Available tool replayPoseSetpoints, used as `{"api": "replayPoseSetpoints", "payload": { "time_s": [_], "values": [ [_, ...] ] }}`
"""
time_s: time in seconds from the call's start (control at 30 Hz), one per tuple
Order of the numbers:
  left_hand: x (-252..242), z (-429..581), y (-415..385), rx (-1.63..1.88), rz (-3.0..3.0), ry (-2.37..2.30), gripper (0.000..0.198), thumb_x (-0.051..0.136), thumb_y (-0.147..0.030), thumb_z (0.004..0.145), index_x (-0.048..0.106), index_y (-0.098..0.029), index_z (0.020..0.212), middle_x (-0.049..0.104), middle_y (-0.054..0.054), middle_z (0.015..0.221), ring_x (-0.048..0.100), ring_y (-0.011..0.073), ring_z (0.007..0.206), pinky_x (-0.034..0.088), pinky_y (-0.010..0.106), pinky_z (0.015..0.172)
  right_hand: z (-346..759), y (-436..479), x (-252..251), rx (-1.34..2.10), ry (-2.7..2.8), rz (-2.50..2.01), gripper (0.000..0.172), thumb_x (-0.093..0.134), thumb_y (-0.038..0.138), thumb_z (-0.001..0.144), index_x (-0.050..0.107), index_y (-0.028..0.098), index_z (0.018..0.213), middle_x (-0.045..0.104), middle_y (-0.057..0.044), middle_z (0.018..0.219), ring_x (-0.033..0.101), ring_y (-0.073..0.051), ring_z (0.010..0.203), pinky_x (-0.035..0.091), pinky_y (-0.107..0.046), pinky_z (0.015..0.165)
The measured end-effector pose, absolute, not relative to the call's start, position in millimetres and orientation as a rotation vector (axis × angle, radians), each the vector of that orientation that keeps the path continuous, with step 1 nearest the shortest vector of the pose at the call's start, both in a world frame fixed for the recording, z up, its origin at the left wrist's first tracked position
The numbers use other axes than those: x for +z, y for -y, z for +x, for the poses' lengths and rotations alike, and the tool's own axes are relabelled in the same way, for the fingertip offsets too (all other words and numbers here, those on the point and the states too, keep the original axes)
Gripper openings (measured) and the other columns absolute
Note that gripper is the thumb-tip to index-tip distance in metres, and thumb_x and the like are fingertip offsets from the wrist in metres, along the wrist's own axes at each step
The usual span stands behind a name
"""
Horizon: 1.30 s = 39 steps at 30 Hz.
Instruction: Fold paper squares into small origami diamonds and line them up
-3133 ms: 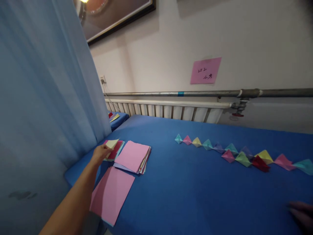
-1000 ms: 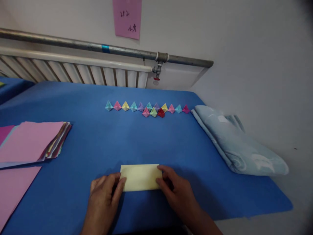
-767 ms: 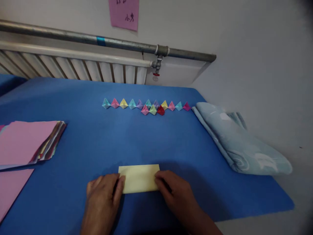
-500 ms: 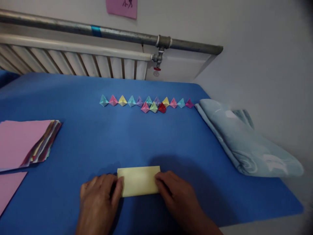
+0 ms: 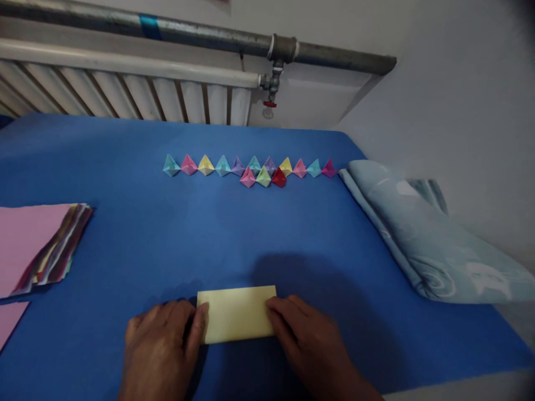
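Note:
A pale yellow sheet of paper (image 5: pixel 237 314), folded into a wide rectangle, lies between my hands near the front of the blue surface. My left hand (image 5: pixel 165 342) pinches its left edge, thumb on top and the other fingers curled behind. On the right edge my right hand (image 5: pixel 307 334) closes with thumb and forefinger. Farther back sits a row of small folded paper boats (image 5: pixel 223 166) in several colours, with a shorter row of a pink, a green and a red one (image 5: pixel 279 177) in front.
At the left a stack of coloured paper (image 5: pixel 31 239) lies beside a separate pink sheet (image 5: pixel 10 322). A folded light-blue blanket (image 5: pixel 422 239) rests along the right wall. Behind the blue surface (image 5: pixel 167 239) are a white radiator (image 5: pixel 165 103) and a metal pipe (image 5: pixel 217 38).
The camera view has shifted down and closer. Both hands still hold the yellow paper at its two ends; it looks slightly more tilted.

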<state>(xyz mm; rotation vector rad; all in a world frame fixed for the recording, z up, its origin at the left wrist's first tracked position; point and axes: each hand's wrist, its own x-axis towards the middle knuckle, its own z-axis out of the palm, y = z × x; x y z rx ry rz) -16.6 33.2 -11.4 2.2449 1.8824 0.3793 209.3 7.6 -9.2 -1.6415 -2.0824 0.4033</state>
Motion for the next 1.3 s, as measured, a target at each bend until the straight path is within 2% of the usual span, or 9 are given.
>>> {"api": "replayPoseSetpoints", "payload": {
  "time_s": [0.1,0.3,0.6,0.83,1.1,1.3],
  "values": [
    [-13.5,-19.7,-33.6,0.349,2.271,-1.84,0.047,0.035,-0.054,0.09,0.064,-0.025,0.066,0.064,0.0,0.06,0.059,0.0193,0.061,0.032,0.035,0.064,209.1,-7.5,-9.9,0.394,2.073,-1.641,0.025,0.039,0.022,0.095,0.064,0.02,0.09,0.063,-0.002,0.07,0.06,-0.014,0.058,0.044,-0.023,0.055],
    [-15.3,-20.3,-33.5,0.392,2.267,-1.877,0.056,0.027,-0.058,0.091,0.064,-0.025,0.064,0.064,0.001,0.059,0.058,0.0204,0.061,0.032,0.035,0.064,209.4,-5.9,-10.0,0.407,2.069,-1.657,0.024,0.04,0.021,0.095,0.063,0.02,0.09,0.063,-0.002,0.07,0.06,-0.013,0.058,0.043,-0.023,0.055],
    [-11.2,-17.3,-33.7,0.346,2.282,-1.892,0.051,0.03,-0.051,0.093,0.062,-0.024,0.064,0.063,0.0,0.059,0.058,0.0206,0.061,0.031,0.036,0.065,209.5,-6.8,-9.8,0.368,2.096,-1.645,0.026,0.038,0.023,0.096,0.063,0.02,0.09,0.064,-0.003,0.07,0.061,-0.015,0.058,0.045,-0.025,0.055],
    [-17.9,-22.2,-33.7,0.33,2.325,-1.852,0.042,0.041,-0.049,0.091,0.063,-0.024,0.067,0.064,-0.001,0.061,0.059,0.0189,0.062,0.031,0.035,0.065,210.5,-7.9,-10.4,0.349,2.097,-1.631,0.027,0.037,0.024,0.096,0.063,0.021,0.092,0.066,-0.003,0.071,0.062,-0.015,0.058,0.047,-0.026,0.055],
    [-12.3,-15.8,-34.0,0.333,2.257,-1.9,0.054,0.028,-0.054,0.092,0.061,-0.024,0.064,0.063,0.001,0.058,0.058,0.0221,0.061,0.031,0.037,0.065,209.7,-6.7,-11.4,0.36,2.094,-1.629,0.028,0.036,0.022,0.097,0.063,0.019,0.089,0.064,-0.003,0.069,0.06,-0.014,0.058,0.043,-0.025,0.055],
    [-11.1,-19.6,-34.2,0.27,2.233,-1.837,0.046,0.035,-0.054,0.09,0.062,-0.024,0.067,0.064,0.0,0.06,0.059,0.0218,0.063,0.031,0.037,0.065,209.8,-7.3,-10.1,0.367,2.084,-1.643,0.027,0.037,0.021,0.096,0.063,0.019,0.089,0.064,-0.002,0.069,0.06,-0.013,0.058,0.042,-0.024,0.055]
  ]
}}
